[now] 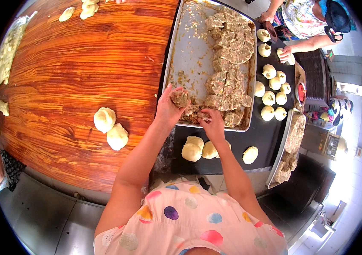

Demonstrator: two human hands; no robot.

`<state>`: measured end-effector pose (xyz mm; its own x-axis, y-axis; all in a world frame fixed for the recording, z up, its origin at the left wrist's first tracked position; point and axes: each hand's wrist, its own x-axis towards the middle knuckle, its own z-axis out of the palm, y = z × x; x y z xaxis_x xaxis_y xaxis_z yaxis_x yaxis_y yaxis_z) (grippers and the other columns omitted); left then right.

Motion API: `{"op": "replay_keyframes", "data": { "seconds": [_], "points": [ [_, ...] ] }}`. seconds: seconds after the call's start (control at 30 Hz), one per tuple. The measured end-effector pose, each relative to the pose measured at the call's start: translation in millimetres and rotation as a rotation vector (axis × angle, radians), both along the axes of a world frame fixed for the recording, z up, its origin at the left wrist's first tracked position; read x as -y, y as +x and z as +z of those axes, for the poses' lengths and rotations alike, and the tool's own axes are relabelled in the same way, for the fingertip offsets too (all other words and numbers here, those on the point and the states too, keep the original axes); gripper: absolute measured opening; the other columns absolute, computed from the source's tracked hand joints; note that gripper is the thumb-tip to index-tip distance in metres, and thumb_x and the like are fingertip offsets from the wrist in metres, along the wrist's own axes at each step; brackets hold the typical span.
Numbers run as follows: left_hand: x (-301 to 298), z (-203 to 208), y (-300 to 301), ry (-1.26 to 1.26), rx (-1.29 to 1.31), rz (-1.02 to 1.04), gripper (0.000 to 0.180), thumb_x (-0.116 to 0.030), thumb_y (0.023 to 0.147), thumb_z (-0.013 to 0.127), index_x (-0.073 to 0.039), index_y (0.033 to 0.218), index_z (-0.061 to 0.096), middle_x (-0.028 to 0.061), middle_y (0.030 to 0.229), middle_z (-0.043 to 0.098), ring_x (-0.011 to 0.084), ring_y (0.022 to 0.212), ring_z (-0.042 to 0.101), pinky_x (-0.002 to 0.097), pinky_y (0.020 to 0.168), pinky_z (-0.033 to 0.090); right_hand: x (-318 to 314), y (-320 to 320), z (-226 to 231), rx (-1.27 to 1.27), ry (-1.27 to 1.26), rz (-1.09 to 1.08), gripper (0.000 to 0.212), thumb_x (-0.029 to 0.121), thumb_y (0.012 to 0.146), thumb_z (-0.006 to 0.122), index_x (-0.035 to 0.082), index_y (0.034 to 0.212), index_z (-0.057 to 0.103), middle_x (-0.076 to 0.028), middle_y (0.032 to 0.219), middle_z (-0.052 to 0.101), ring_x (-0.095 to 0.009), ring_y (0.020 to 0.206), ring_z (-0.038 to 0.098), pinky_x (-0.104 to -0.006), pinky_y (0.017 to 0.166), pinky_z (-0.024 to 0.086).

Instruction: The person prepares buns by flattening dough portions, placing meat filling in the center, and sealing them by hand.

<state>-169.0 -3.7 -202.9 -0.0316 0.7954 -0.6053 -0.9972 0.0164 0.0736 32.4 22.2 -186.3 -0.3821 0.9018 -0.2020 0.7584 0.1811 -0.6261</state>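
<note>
1. The left hand is cupped, palm up, around a brownish, rough lump of minced filling, fingers curled at its sides. It is held just above the near left corner of the large rectangular metal tray.
2. The right hand reaches over the tray's near rim, its fingertips pinched on a small brown piece of filling at the edge of the flat grey-brown slab of filling.
3. To do this step well, I judge the pinch should take a modest, even amount and press it onto the lump in the palm, with the left fingers closing lightly so nothing crumbles back onto the tray.
4. The lump is roundish with no clear long axis; its open face points up and away from the person. The slab's long axis runs from the near rim to the tray's far end.
5. Just beside the right wrist, three pale round dough balls lie on the black desk, with a fourth pale ball to the right.
6. Two more pale dough pieces rest on the reddish wooden desk to the left.
7. Beyond the tray, rows of pale filled buns sit near another person's hand.
</note>
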Motion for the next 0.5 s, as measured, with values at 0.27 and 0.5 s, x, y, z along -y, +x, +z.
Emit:
{"op": "replay_keyframes", "data": {
  "seconds": [0.27,0.5],
  "points": [
    [-6.8,2.1,9.4,0.071,0.011,-0.014,0.047,-0.046,0.099,0.048,-0.004,0.116,0.059,0.0102,0.109,0.063,0.0246,0.105,0.060,0.0437,0.098,0.047,0.3,-63.9,84.0,-0.202,0.118,0.083,0.036,0.013,0.079,0.076,0.013,0.114,0.066,-0.007,0.104,0.058,-0.018,0.081,0.062,-0.0317,0.069,0.054],
    [-8.4,17.9,14.6,0.068,0.027,-0.036,0.047,-0.045,0.099,0.047,-0.003,0.115,0.062,0.0119,0.106,0.067,0.0258,0.100,0.065,0.0465,0.092,0.050,-20.1,-64.7,82.2,-0.290,0.346,0.155,0.032,0.019,0.089,0.066,0.006,0.119,0.065,-0.014,0.118,0.061,-0.030,0.105,0.061,-0.0387,0.091,0.049]
  ]
}}
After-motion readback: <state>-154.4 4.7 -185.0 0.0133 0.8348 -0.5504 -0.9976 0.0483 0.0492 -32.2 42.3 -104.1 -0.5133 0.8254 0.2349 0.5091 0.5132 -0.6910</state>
